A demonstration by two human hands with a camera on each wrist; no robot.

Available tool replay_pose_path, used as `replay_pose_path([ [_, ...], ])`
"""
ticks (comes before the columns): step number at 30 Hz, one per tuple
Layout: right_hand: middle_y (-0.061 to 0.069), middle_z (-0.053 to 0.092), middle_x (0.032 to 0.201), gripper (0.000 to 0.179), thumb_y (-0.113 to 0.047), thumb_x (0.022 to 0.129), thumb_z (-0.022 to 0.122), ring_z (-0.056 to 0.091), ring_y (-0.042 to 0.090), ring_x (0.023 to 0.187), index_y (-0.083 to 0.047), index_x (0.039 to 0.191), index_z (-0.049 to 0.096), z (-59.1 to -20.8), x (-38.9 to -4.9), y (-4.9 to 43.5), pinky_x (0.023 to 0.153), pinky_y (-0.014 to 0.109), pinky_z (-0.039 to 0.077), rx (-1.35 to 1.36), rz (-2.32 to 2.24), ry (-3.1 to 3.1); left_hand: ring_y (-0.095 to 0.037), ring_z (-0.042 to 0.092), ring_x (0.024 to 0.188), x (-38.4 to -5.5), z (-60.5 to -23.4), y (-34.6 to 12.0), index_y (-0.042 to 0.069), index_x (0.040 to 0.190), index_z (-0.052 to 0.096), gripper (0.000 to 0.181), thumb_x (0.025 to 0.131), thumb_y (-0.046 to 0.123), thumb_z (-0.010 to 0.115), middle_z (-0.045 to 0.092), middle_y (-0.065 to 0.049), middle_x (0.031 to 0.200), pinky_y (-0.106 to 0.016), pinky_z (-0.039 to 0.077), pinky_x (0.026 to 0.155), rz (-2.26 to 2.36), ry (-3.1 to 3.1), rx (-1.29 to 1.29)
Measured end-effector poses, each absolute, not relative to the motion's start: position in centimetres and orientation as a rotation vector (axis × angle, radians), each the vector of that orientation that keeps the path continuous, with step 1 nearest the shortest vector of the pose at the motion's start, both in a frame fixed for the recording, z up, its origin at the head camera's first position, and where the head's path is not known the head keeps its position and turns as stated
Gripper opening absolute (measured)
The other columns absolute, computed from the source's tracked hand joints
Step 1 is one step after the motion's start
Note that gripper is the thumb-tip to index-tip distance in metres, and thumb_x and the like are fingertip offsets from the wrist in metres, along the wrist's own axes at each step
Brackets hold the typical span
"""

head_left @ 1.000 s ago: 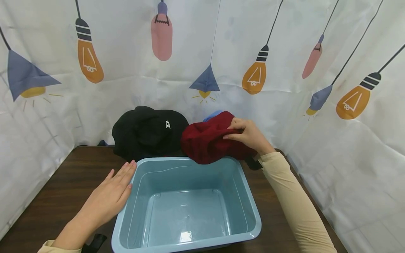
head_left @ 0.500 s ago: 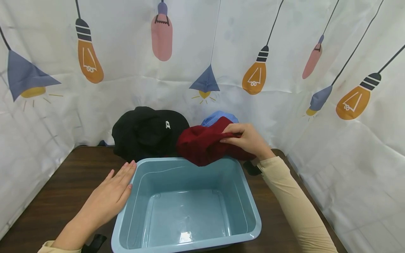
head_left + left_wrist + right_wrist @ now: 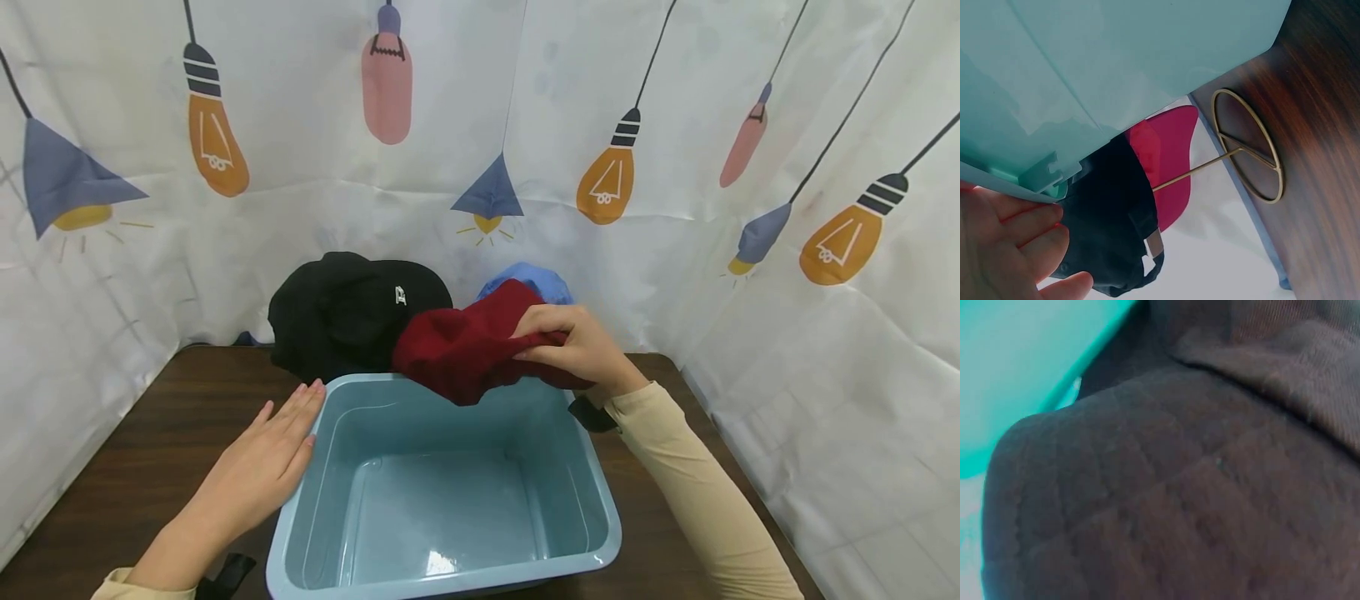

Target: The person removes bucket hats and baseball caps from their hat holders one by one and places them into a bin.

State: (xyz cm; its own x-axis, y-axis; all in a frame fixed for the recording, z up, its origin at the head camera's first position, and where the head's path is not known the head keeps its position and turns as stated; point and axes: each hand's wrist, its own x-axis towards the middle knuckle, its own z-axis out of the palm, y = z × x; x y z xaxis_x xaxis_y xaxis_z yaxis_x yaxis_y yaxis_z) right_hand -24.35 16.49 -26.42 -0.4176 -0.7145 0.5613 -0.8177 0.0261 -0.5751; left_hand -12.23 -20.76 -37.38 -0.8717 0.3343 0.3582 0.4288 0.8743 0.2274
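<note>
My right hand (image 3: 573, 346) pinches a dark red cap (image 3: 472, 342) between thumb and fingers, over the far rim of a light blue plastic basin (image 3: 442, 575). In the right wrist view the cap's stitched brim (image 3: 1147, 494) fills most of the picture, looking dark brown. My left hand (image 3: 258, 458) lies with straight fingers along the basin's left rim, near its far corner. Behind the basin, a black cap (image 3: 360, 308) with a small white emblem stands left of the red one. A blue cap (image 3: 528, 279) is partly hidden behind the red cap.
In the left wrist view a gold wire stand (image 3: 1247, 147) has its round base on the dark wood table (image 3: 1329, 156). The black cap and a pinkish-red brim (image 3: 1175, 162) show beside its rod. A white curtain (image 3: 300, 167) printed with lamps encloses the back and sides.
My right hand has brought the red cap leftward and slightly toward me, over the basin's far rim. More of the blue cap shows behind it. My left hand has stayed on the rim.
</note>
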Motion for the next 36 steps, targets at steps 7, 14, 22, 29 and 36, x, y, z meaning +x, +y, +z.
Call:
replay_pose_path([
  [7,0.002,0.066,0.083,0.016,0.003,0.077,0.074,0.057,0.019,0.075,-0.004,0.09,0.072,-27.6,-24.1,16.7,0.067,0.033,0.048,1.751,1.428,-2.217,-0.036,0.027,0.137,-12.2,-37.4,-20.7,-0.003,0.145,0.03,0.057,0.097,0.021,0.047,0.035,-0.021,0.146,-0.049,0.009,0.113,-0.437,-2.737,-0.568],
  [14,0.005,0.067,0.084,0.02,0.009,0.076,0.072,0.06,0.017,0.077,-0.002,0.093,0.072,-28.8,-23.9,16.6,0.07,0.033,0.05,1.889,1.382,-2.276,-0.037,0.029,0.136,-12.3,-37.3,-20.7,-0.003,0.145,0.031,0.057,0.096,0.021,0.047,0.035,-0.022,0.146,-0.049,0.009,0.113,-0.432,-2.744,-0.573],
  [22,0.002,0.068,0.087,0.015,-0.001,0.08,0.073,0.061,0.012,0.08,-0.005,0.094,0.074,-29.4,-23.1,15.8,0.072,0.03,0.051,1.983,1.203,-2.342,-0.037,0.028,0.137,-12.2,-37.3,-20.7,-0.004,0.145,0.031,0.057,0.096,0.021,0.047,0.034,-0.022,0.146,-0.049,0.009,0.113,-0.43,-2.767,-0.563],
  [29,0.0,0.068,0.088,0.012,-0.006,0.08,0.074,0.06,0.01,0.082,-0.008,0.092,0.074,-30.0,-23.0,15.2,0.072,0.026,0.051,1.991,1.039,-2.41,-0.035,0.026,0.138,-12.2,-37.4,-20.9,-0.003,0.145,0.031,0.058,0.096,0.021,0.049,0.035,-0.022,0.146,-0.054,0.015,0.111,-0.429,-2.757,-0.56],
  [36,0.0,0.068,0.086,0.01,-0.005,0.08,0.073,0.061,0.009,0.081,-0.009,0.09,0.073,-30.0,-23.0,15.1,0.073,0.024,0.051,2.016,0.984,-2.386,-0.036,0.028,0.137,-12.4,-37.4,-20.8,-0.003,0.145,0.032,0.057,0.096,0.022,0.048,0.035,-0.021,0.146,-0.055,0.018,0.109,-0.439,-2.741,-0.567],
])
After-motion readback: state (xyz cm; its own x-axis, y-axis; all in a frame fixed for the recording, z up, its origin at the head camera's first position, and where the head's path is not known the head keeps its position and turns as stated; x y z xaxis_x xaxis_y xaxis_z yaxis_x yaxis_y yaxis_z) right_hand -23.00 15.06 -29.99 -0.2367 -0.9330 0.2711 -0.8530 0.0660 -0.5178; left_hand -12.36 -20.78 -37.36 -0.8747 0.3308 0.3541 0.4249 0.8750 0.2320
